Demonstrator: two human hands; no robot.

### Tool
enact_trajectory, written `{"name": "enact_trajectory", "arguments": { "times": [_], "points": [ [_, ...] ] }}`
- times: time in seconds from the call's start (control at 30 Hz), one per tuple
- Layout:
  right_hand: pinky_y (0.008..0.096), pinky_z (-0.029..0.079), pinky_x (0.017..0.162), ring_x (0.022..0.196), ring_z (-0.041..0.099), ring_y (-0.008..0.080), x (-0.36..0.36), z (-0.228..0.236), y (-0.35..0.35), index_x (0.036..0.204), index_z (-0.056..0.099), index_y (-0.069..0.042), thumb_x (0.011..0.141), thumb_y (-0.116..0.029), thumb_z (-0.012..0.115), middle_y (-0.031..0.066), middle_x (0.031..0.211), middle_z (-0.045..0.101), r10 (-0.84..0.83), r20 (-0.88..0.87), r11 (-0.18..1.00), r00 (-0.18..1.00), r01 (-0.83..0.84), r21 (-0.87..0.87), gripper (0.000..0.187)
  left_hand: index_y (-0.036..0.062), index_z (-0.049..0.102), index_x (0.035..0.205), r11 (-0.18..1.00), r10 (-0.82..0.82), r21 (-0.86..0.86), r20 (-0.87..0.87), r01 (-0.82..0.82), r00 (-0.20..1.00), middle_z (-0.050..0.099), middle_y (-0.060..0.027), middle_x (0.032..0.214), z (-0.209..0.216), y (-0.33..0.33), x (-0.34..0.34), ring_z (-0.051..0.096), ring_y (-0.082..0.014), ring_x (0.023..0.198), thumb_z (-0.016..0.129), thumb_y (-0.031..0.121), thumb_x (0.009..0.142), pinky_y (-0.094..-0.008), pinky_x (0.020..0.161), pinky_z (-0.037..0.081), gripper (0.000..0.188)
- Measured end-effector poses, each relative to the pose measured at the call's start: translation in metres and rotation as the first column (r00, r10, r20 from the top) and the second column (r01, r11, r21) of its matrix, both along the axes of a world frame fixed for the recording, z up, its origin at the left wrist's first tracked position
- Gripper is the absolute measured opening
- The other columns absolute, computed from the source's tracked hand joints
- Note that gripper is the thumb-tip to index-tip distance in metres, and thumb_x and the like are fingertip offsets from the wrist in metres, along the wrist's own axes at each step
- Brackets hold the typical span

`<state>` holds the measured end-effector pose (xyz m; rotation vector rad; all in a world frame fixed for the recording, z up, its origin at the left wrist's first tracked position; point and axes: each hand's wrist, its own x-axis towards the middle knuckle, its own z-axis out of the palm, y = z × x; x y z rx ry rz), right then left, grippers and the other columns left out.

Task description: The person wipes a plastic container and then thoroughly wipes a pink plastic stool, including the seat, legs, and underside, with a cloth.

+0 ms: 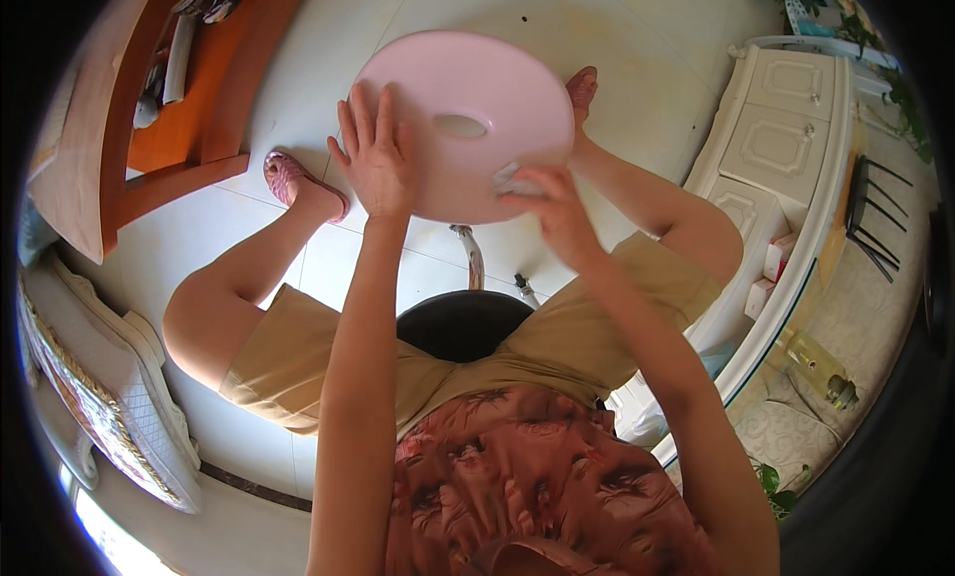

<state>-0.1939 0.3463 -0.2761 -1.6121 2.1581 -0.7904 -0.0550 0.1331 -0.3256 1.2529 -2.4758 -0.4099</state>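
A round, pale pink stool seat point(487, 79) with an oval hole through its middle stands in front of me, between my knees. My left hand point(378, 158) rests on the left part of the seat, palm down and fingers spread. At the near right of the seat my right hand point(557, 213) pinches a small white wad point(508, 178) against the pink surface. The wad looks like cloth or tissue, but it is too blurred to tell which. The seat hides whatever is under it.
I sit on a black seat point(464, 322) with a chrome leg point(469, 258) before it. To the left stand an orange-brown wooden cabinet point(189, 178) and a padded chair point(109, 377). On the right runs a white cabinet point(776, 128) with a black rack point(875, 218) and a yellowish bottle point(818, 362) on top.
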Motion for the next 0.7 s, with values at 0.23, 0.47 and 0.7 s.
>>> {"name": "enact_trajectory", "arguments": {
  "times": [0.23,0.47,0.7],
  "points": [
    [0.0354,0.051,0.088,0.109,0.057,0.0286,-0.099,-0.007,-0.038,0.108,0.074,-0.016,0.065,0.021,0.055,0.0088,0.117,0.061,-0.604,0.013,0.771,0.797,0.588,-0.244,0.060,0.0227,0.046,0.145,0.999,0.012,-0.032,-0.031,-0.012,0.999,0.032,-0.0067,0.157,-0.004,-0.001,0.000,0.027,-0.0332,0.145,0.045,0.031,0.101,-0.0564,0.111,0.024,0.045],
    [0.0328,0.051,0.088,0.105,0.059,0.0271,-0.091,-0.032,-0.052,0.110,0.074,-0.018,0.071,0.020,0.057,0.0143,0.119,0.059,-0.402,0.270,0.869,0.875,0.457,-0.189,0.057,0.0138,0.044,0.145,0.997,-0.012,0.068,-0.091,0.018,0.996,0.036,-0.0085,0.155,0.009,-0.005,0.002,0.031,-0.0359,0.142,0.045,0.025,0.100,-0.0490,0.112,0.026,0.047],
    [0.0297,0.051,0.086,0.102,0.062,0.0176,-0.096,-0.080,-0.031,0.127,0.060,-0.007,0.097,-0.016,0.059,0.0078,0.121,0.063,-0.696,0.718,0.469,-0.030,0.738,0.485,0.032,0.0054,0.039,0.145,0.092,0.771,0.987,-0.155,0.133,0.617,0.051,-0.0131,0.139,-0.060,-0.087,0.057,0.049,-0.0260,0.127,0.035,0.050,0.103,-0.0368,0.101,0.045,0.061]
  ]
}}
